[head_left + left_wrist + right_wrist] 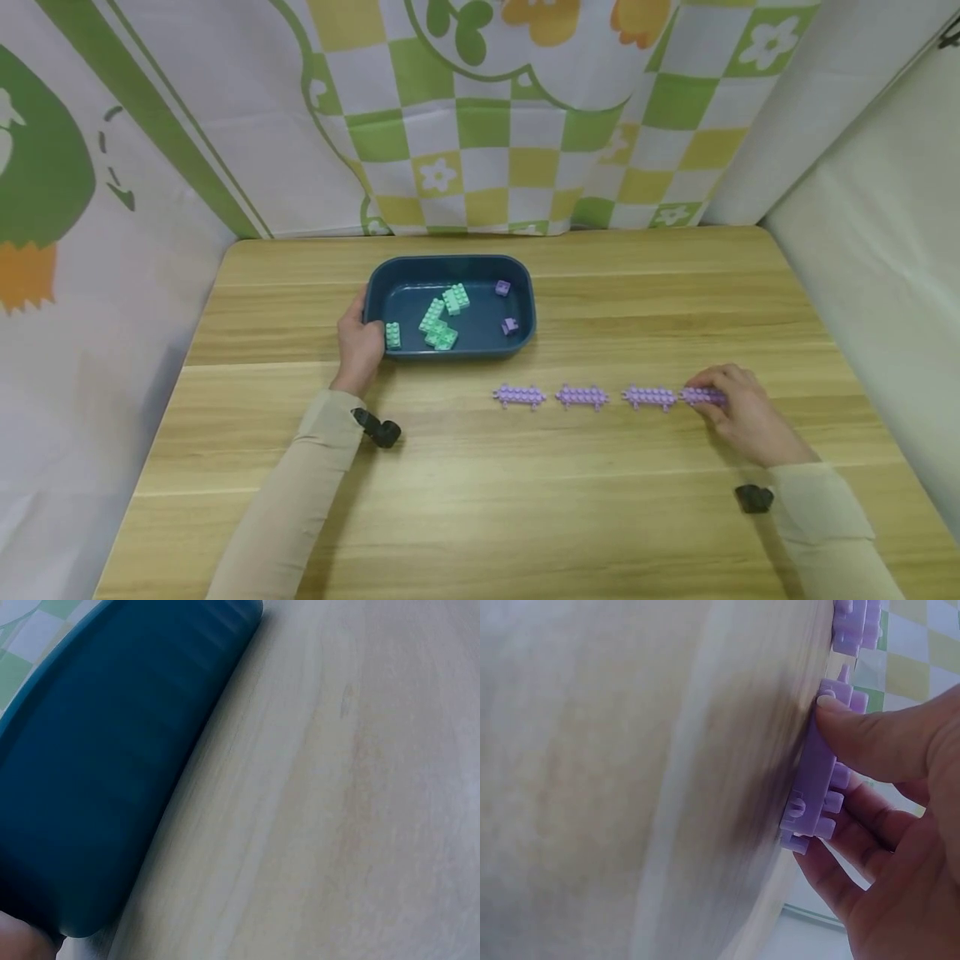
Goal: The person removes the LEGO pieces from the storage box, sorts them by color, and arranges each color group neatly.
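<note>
My left hand (360, 346) grips the left end of a dark blue tray (450, 354), thumb over the rim. The tray's outer wall (97, 772) fills the left of the left wrist view. At the right end of a row of long purple building blocks, my right hand (742, 412) pinches one purple building block (814, 776) between thumb and fingers, low over the table. Its studs face my palm. Left of it in the row lie three more purple blocks, the nearest (650, 397) close beside it, then another (582, 397) and the leftmost (520, 396).
Inside the tray are several mint-green blocks (432, 315) and two small purple pieces, one upper (502, 287) and one lower (510, 326). A wooden table (525, 517) bears everything. A checked cloth (480, 167) hangs behind its back edge, and pale cloth walls stand at both sides.
</note>
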A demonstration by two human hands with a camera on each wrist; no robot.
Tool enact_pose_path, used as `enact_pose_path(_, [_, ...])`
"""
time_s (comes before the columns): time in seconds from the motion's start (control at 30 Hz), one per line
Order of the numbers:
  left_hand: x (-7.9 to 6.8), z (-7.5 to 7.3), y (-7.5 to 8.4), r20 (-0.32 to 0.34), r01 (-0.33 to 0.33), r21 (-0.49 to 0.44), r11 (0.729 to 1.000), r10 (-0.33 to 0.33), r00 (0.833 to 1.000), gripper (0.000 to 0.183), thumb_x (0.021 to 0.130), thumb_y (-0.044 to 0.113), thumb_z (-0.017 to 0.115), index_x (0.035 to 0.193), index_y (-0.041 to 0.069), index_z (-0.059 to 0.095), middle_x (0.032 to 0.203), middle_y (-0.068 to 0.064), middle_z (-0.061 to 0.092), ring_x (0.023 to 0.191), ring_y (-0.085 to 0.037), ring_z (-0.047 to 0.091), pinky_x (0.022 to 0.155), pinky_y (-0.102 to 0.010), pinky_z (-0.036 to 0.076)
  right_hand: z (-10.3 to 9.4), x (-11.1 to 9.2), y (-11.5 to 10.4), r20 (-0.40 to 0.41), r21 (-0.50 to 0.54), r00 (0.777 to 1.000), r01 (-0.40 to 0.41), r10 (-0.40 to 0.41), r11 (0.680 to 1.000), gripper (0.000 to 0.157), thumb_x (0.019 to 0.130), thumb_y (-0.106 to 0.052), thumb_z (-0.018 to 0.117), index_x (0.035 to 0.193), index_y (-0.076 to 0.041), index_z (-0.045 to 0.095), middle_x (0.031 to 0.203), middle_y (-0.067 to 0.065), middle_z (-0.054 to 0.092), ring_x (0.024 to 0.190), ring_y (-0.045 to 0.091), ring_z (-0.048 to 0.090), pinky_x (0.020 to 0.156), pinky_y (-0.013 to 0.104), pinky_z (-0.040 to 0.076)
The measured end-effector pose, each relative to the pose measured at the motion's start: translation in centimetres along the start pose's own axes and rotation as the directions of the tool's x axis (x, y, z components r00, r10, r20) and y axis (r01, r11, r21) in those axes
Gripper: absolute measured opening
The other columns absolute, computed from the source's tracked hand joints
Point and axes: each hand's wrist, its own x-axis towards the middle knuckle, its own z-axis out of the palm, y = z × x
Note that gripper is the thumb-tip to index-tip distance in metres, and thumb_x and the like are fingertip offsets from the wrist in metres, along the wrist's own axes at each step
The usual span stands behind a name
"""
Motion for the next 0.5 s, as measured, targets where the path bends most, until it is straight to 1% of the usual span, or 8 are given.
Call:
enact_pose_path(0.13, [-0.02,-0.01,-0.02,-0.002,-0.003,-0.012,1.0,0.003,1.0,0.074,0.08,-0.016,0.037,0.149,0.01,0.037,0.153,-0.003,0.036,0.141,-0.014,0.029,0.114,-0.027,0.025,0.07,0.0,0.03,0.004,0.004,1.0,0.0,0.0,1.0,0.03,0.079,0.007,0.071,0.107,0.002,0.062,0.11,0.02,0.053,0.099,0.036,0.047,0.078,0.055,0.046])
enact_pose_path(0.23, [0.03,-0.03,-0.11,-0.007,-0.007,-0.012,1.0,0.007,1.0,0.074,0.08,-0.016,0.038,0.149,0.01,0.038,0.153,-0.003,0.037,0.14,-0.014,0.029,0.114,-0.026,0.025,0.13,0.04,0.12,-0.007,0.003,1.0,0.02,-0.02,1.0,0.032,0.077,0.008,0.072,0.107,0.002,0.062,0.11,0.022,0.053,0.099,0.038,0.047,0.077,0.056,0.045])
enact_pose_path(0.4, [0.07,-0.07,-0.19,0.0,-0.004,-0.004,1.0,0.004,1.0,0.074,0.081,-0.015,0.038,0.149,0.012,0.038,0.153,-0.002,0.036,0.141,-0.014,0.029,0.114,-0.026,0.025,0.04,0.09,0.17,-0.036,-0.006,0.998,0.06,-0.06,0.998,0.037,0.074,0.008,0.074,0.109,0.0,0.063,0.11,0.019,0.054,0.1,0.036,0.047,0.079,0.051,0.042])
enact_pose_path(0.5, [0.06,-0.12,-0.16,0.005,-0.003,0.005,1.0,0.003,1.0,0.074,0.081,-0.014,0.038,0.15,0.012,0.037,0.154,-0.002,0.036,0.141,-0.014,0.028,0.114,-0.027,0.024,-0.49,0.21,0.14,-0.03,0.004,0.997,0.065,-0.065,0.998,0.04,0.074,0.006,0.076,0.111,-0.001,0.062,0.112,0.019,0.053,0.101,0.036,0.045,0.08,0.052,0.039])
